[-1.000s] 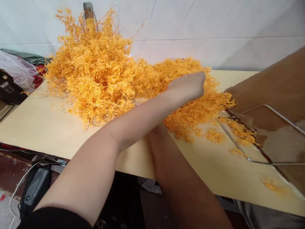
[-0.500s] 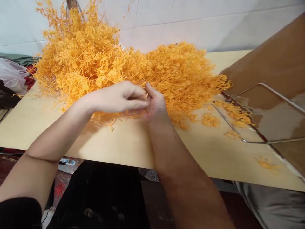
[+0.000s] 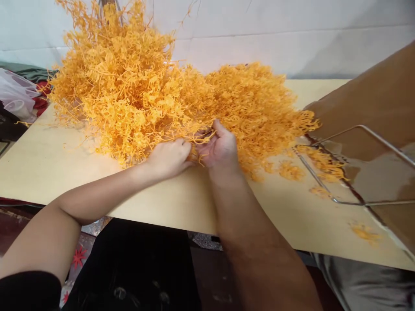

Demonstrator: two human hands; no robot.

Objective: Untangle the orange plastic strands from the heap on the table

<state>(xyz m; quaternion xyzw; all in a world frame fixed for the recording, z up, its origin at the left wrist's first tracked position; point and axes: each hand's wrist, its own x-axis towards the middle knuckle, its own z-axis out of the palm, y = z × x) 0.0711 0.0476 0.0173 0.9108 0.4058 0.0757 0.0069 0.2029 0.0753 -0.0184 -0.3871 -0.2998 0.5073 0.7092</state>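
A big heap of orange, thin, branching plastic-looking sprigs (image 3: 129,90) is piled on the pale table (image 3: 155,201). At the heap's front edge, my left hand (image 3: 170,160) is closed with its back towards me, and thin orange stems show by its fingertips. Just to its right, my right hand (image 3: 222,149) has its thumb up and its fingers curled around several orange sprigs. The two hands are close together. My left fingertips are mostly hidden.
At the right stands a brown cardboard box (image 3: 372,86) with a bent metal wire frame (image 3: 343,203) in front of it. Loose orange pieces (image 3: 292,169) lie near it. A translucent plastic bag (image 3: 19,93) sits at the far left, and a tiled wall (image 3: 259,39) closes the back.
My left hand has moved down and turned its back towards me, closing near the right hand. More orange sprigs now show across the right hand. The view has shifted slightly.
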